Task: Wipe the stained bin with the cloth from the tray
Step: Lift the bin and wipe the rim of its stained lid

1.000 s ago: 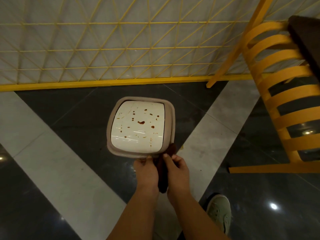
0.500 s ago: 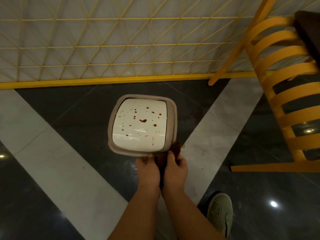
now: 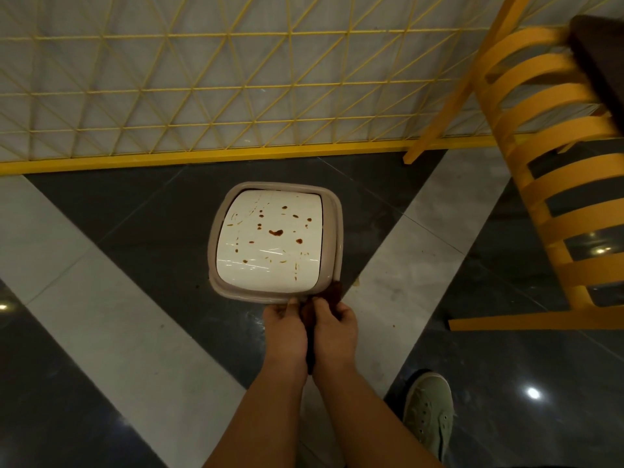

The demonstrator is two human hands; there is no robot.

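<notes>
Brown cloth (image 3: 332, 295) is pinched between left hand (image 3: 285, 327) and right hand (image 3: 336, 327) at the stained bin lid (image 3: 270, 243) near edge on the floor; wiping hasn't begun, so next spread it over the spots.

Glossy dark floor (image 3: 111, 383), yellow lattice fence (image 3: 209, 96), yellow chair (image 3: 553, 170)

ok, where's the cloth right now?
Head view, lower centre: the cloth is gripped between the left hand and right hand, its top corner against the bin rim's near right corner.
</notes>
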